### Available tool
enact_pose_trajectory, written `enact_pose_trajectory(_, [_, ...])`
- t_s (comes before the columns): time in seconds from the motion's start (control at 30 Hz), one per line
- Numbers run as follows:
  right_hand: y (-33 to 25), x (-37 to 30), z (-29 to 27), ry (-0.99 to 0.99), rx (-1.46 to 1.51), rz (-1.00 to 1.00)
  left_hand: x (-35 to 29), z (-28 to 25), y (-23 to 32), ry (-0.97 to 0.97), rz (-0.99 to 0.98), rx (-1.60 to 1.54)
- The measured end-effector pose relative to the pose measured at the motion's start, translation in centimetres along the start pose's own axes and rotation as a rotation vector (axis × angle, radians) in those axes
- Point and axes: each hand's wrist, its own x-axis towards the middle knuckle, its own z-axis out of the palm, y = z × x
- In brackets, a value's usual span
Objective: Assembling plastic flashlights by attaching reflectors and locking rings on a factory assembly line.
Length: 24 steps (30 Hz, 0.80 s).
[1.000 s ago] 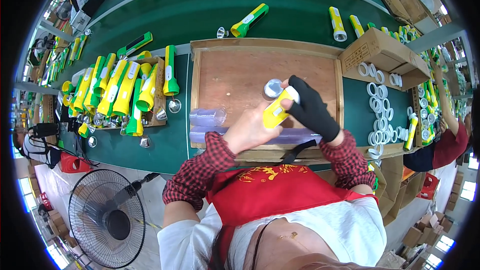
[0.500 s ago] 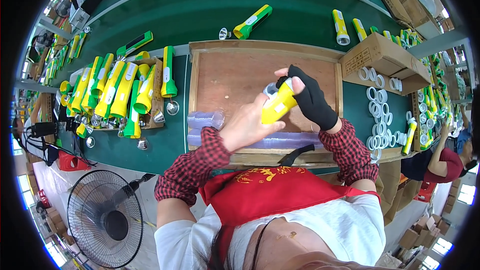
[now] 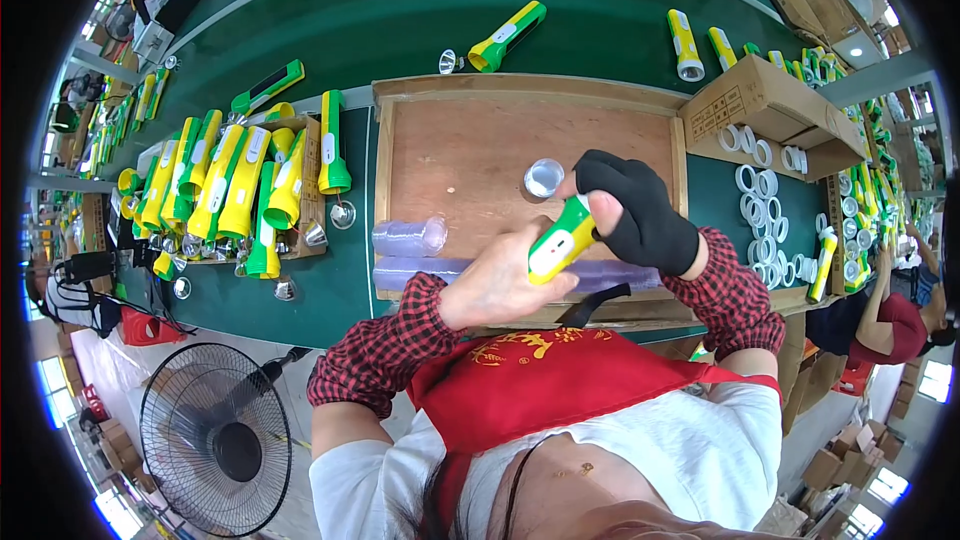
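Note:
A yellow and green flashlight (image 3: 562, 245) is held slanted above the wooden tray (image 3: 430, 105). My left hand (image 3: 500, 275) is closed round its body, and a white switch panel faces up. At the far end, my right hand (image 3: 625, 205), in a black fingerless glove, grips the flashlight with thumb and fingers; what lies under those fingers is hidden. Just beyond the hands, a short round clear-and-silver piece (image 3: 544, 178) stands on the tray's board. Long clear purplish plastic-wrapped rolls (image 3: 425, 273) lie along the tray's near side, partly behind my left hand.
To the left, a box holds many flashlights (image 3: 240, 180) with reflectors dangling. White rings (image 3: 765, 220) lie in piles at the right, beside a cardboard box (image 3: 750, 105). Another flashlight (image 3: 508, 37) with a loose reflector lies beyond the tray. A standing fan (image 3: 215, 440) is at lower left.
The flashlight has turned in my hands, so its white switch panel and green side now show. My right hand has shifted slightly right and nearer, uncovering the round piece on the tray.

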Motion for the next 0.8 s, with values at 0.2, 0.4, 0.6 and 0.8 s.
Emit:
enact_pose_trajectory(0.2, [-1.0,-1.2,-0.9,-0.060,-0.195,-0.376,0.3,-2.1,0.8,-0.803,-0.450,-0.620])
enact_pose_trajectory(0.4, [1.6,-0.2,0.3,0.153,-0.014,0.107,3.6,-3.9,1.0,-0.201,0.098,0.388])
enact_pose_trajectory(0.6, [6.4,2.1,0.3,0.235,0.160,0.321,7.1,-3.1,-2.7,0.080,0.071,0.482])
enact_pose_trajectory(0.8, [13.5,5.3,-5.0,0.675,-0.219,0.240,12.4,-7.4,-5.2,0.518,-0.169,-0.277])
